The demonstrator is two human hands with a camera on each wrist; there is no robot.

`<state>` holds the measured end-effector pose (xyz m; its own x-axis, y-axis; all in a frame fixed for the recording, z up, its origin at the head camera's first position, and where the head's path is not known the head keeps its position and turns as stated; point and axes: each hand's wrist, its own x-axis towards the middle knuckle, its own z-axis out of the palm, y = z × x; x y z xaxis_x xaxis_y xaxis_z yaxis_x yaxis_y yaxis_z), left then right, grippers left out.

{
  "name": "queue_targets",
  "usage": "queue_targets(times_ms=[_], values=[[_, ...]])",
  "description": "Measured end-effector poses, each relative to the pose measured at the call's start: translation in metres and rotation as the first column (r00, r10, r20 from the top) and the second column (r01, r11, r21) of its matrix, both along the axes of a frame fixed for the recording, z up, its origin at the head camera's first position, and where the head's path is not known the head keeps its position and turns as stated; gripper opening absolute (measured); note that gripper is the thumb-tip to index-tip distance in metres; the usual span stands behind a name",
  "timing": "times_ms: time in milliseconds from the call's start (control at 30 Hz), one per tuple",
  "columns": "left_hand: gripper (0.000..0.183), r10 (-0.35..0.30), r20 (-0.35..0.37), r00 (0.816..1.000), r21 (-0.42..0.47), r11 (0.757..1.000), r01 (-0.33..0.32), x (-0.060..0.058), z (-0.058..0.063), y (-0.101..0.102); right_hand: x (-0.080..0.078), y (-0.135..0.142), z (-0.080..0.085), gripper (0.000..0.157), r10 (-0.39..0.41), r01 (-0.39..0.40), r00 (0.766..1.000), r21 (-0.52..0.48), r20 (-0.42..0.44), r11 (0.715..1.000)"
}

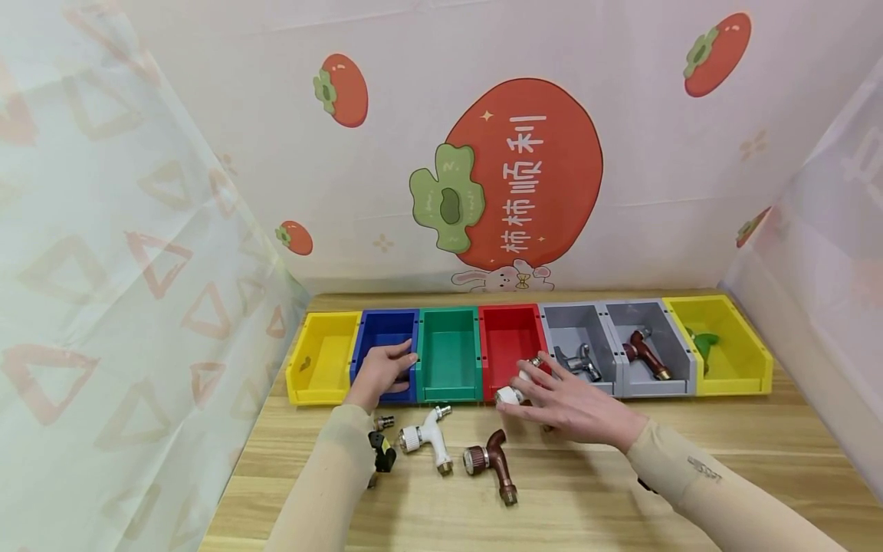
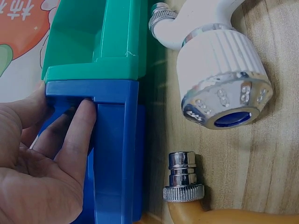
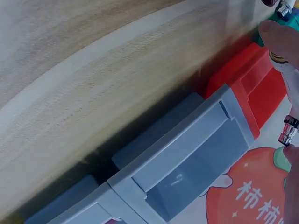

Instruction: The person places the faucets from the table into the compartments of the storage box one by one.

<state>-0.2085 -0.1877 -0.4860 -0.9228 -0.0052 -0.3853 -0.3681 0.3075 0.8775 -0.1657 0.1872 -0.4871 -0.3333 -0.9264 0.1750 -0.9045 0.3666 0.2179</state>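
- Right hand (image 1: 560,400): thumb and fingers pinch a white faucet (image 1: 512,395) above the red bin's (image 1: 510,333) front; a weak pinch could drop it on the rim.
- Left hand (image 1: 379,372): extended fingers touch the blue bin (image 1: 386,328); pressure could shift it.
- Bins: seven.
- Table (image 1: 586,506): one white, one brown faucet (image 1: 498,463) unobstructed; others partly hidden, uncounted.

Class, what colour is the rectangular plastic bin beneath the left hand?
Blue bin, best seen in the left wrist view.

Bins (image 1: 448,349) in row @ back of tbl (image 1: 586,506), loose taps (image 1: 497,460) in front, another tap (image 1: 647,356) in 2nd bin (image 1: 665,333) fr R.
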Motion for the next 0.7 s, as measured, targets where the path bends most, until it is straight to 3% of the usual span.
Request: queue_targets(times_ms=[300, 700], values=[[0.052, -0.010, -0.001, 1.000, 0.007, 1.000, 0.010, -0.001, -0.001, 0.000, -0.011, -0.005, 0.003, 0.109, -0.068, 0.068, 0.998, -0.004, -0.015, 0.998], [0.052, -0.011, -0.002, 1.000, 0.014, 1.000, 0.011, -0.001, 0.000, -0.001, -0.029, -0.012, 0.002, 0.102, -0.151, 0.162, 0.981, -0.088, 0.121, 0.983]])
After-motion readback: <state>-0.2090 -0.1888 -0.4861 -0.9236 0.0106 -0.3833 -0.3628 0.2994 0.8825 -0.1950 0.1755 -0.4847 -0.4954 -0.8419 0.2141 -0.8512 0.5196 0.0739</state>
